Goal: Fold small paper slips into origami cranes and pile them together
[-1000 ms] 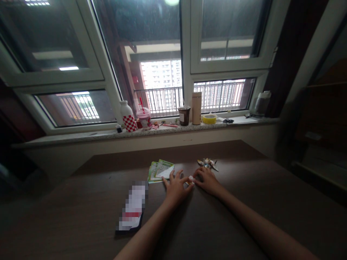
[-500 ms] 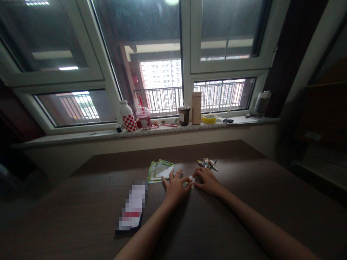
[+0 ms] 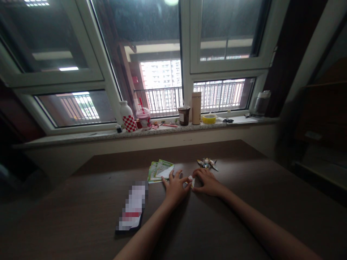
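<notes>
Between my hands is a small piece of white folded paper [image 3: 192,182], just above or on the dark table. My left hand [image 3: 175,188] pinches its left side between thumb and forefinger, the other fingers spread beside several green-and-white cards [image 3: 162,170]. From the right, my right hand [image 3: 209,183] closes on the paper with thumb and forefinger curled around its edge. Exact contact there is too small to make out. Behind the right hand lies a little heap of crumpled or folded paper pieces [image 3: 208,163].
A phone [image 3: 132,207] with a blurred screen lies left of my left forearm. Along the windowsill [image 3: 108,133] stand a checkered bottle [image 3: 127,117], a pink drink cup [image 3: 144,119], a dark drink cup [image 3: 184,115], a tan flask [image 3: 196,108], yellow tape [image 3: 209,119] and scissors [image 3: 228,120].
The right thumb and forefinger have shifted slightly at the paper, and more of its white surface shows between the hands. My left hand stays almost still.
</notes>
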Action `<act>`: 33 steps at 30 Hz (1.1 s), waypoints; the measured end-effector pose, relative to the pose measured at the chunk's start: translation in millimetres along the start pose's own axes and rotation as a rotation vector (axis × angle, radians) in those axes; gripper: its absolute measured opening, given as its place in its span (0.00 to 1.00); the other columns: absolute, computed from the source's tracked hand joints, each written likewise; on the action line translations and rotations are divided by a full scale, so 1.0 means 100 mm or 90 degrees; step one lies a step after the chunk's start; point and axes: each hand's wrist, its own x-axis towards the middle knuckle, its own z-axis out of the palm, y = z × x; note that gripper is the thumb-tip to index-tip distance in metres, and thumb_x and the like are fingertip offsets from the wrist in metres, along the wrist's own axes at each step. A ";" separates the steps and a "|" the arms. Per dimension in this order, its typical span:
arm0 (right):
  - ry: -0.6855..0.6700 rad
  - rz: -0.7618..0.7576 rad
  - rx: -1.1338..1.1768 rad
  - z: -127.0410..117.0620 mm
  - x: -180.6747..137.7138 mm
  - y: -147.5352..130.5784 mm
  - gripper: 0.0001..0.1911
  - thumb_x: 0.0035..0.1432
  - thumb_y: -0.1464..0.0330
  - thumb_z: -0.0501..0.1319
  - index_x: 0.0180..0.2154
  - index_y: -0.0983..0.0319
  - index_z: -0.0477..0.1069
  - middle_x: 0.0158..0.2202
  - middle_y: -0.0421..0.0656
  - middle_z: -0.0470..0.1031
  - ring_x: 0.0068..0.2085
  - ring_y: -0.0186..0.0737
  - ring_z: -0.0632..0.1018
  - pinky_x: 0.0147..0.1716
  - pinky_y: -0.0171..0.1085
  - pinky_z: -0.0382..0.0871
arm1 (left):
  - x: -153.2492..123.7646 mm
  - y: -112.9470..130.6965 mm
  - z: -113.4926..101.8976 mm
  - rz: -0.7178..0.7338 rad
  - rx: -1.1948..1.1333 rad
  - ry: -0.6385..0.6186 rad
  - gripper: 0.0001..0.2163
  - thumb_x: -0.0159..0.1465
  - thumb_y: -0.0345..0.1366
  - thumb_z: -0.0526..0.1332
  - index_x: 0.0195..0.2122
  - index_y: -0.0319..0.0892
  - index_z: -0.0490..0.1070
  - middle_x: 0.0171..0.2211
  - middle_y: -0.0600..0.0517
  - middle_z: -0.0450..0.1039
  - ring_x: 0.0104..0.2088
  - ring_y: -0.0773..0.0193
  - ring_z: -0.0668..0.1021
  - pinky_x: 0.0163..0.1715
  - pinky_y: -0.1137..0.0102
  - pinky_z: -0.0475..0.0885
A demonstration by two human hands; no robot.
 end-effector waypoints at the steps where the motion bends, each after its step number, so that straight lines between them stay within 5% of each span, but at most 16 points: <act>1: -0.001 -0.001 0.002 0.00 0.00 0.01 0.25 0.47 0.56 0.69 0.46 0.55 0.68 0.55 0.44 0.67 0.58 0.50 0.65 0.59 0.49 0.57 | 0.00 0.00 0.00 -0.001 0.002 -0.001 0.11 0.64 0.51 0.58 0.44 0.64 0.76 0.65 0.57 0.60 0.68 0.45 0.52 0.58 0.29 0.35; 11: 0.036 0.021 0.024 0.04 0.02 0.04 0.14 0.59 0.56 0.60 0.44 0.54 0.71 0.54 0.43 0.70 0.58 0.48 0.67 0.58 0.50 0.56 | 0.00 0.00 0.00 -0.001 -0.010 0.004 0.11 0.63 0.51 0.58 0.43 0.64 0.77 0.65 0.57 0.60 0.67 0.43 0.52 0.58 0.29 0.36; 26: 0.049 -0.008 0.015 0.04 -0.01 0.01 0.19 0.49 0.59 0.68 0.44 0.55 0.71 0.53 0.44 0.70 0.57 0.48 0.68 0.58 0.48 0.58 | 0.00 -0.01 -0.01 -0.005 -0.008 0.004 0.10 0.63 0.50 0.59 0.43 0.64 0.77 0.65 0.57 0.60 0.67 0.44 0.53 0.58 0.29 0.36; 33: 0.085 -0.006 0.073 0.06 0.00 0.06 0.15 0.56 0.55 0.63 0.42 0.56 0.73 0.51 0.45 0.72 0.55 0.47 0.70 0.57 0.49 0.59 | -0.01 0.01 -0.03 -0.013 0.003 -0.013 0.11 0.63 0.51 0.58 0.45 0.64 0.76 0.65 0.57 0.59 0.68 0.44 0.51 0.59 0.30 0.36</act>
